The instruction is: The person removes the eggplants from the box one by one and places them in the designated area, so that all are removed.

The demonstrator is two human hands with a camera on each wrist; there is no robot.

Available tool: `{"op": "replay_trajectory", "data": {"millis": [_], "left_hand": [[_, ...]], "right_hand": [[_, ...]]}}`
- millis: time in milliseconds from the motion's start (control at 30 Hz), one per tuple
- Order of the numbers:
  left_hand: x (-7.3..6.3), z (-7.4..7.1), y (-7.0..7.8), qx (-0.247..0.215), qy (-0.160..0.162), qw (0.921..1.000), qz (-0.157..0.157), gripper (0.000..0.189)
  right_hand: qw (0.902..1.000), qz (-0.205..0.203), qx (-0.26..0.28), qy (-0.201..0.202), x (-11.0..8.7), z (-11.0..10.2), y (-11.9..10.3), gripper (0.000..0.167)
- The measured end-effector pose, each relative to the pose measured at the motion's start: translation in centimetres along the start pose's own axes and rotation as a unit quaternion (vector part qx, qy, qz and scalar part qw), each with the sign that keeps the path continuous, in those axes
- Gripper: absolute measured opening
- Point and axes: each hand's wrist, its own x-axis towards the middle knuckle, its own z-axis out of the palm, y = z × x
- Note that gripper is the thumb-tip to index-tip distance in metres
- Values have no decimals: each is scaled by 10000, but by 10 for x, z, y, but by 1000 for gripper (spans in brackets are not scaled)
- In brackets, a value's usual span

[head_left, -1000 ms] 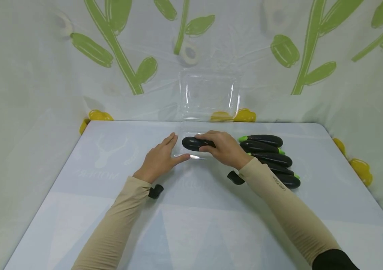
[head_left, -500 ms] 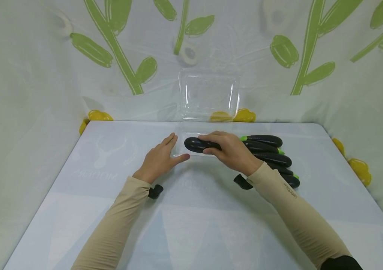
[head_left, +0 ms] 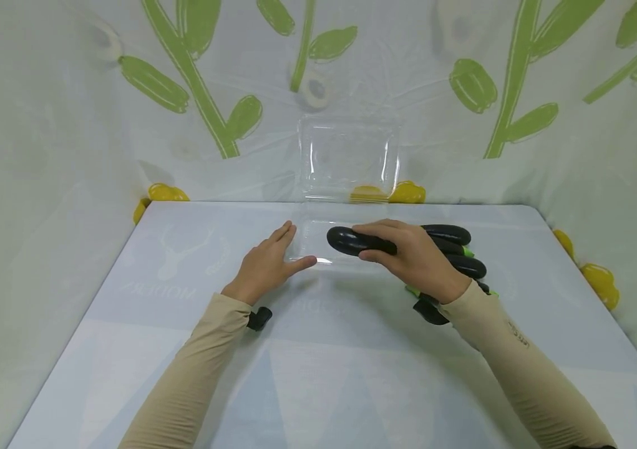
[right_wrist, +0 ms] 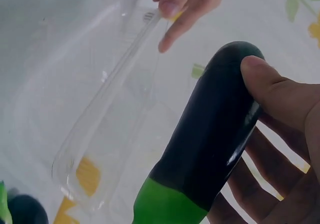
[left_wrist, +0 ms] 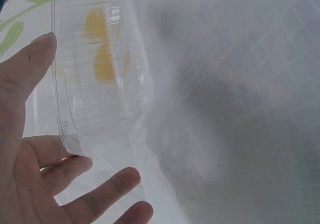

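Note:
My right hand (head_left: 419, 255) holds a glossy black eggplant (head_left: 345, 241) between thumb and fingers, over the right part of a clear plastic clamshell box (head_left: 309, 240). In the right wrist view, the eggplant's green cap (right_wrist: 167, 204) points down. My left hand (head_left: 264, 265) rests at the box's left side, fingers extended and thumb apart. The left wrist view has its thumb and fingers touching the box's rim (left_wrist: 60, 109). Behind the base, the transparent lid (head_left: 349, 159) stands raised. Several more eggplants (head_left: 466, 266) lie in a stack to the right, partly hidden by my right hand and wrist.
A white table (head_left: 318, 374) with faint blue patterns spans the scene. Its back edge meets a white curtain (head_left: 397, 75) printed with green leaves and yellow flowers. A black wrist device (head_left: 260, 318) sits under my left wrist, another (head_left: 430, 312) under the right.
My right hand has moved right with the eggplant, from over the middle of the box towards its right side and the stack. My left hand and the box have stayed put.

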Motion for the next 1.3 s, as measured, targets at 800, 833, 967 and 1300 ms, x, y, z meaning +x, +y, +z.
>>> {"op": "replay_trajectory", "data": {"millis": [800,833,967,1300], "left_hand": [[-1,0,1,-26,-7,10000,28,97],[-1,0,1,-20,-9,10000,35,97],[-1,1,2,-12,-12,10000,36,98],[0,2,1,28,27,10000,6,97]], "right_hand": [[9944,161,-981,370,-74,-52,26,55],[9939,186,-1032,340,-77,-52,27,55],[9917,336,-1214,238,-92,-52,31,54],[9886,482,-1428,-51,-121,-43,36,53]]}}
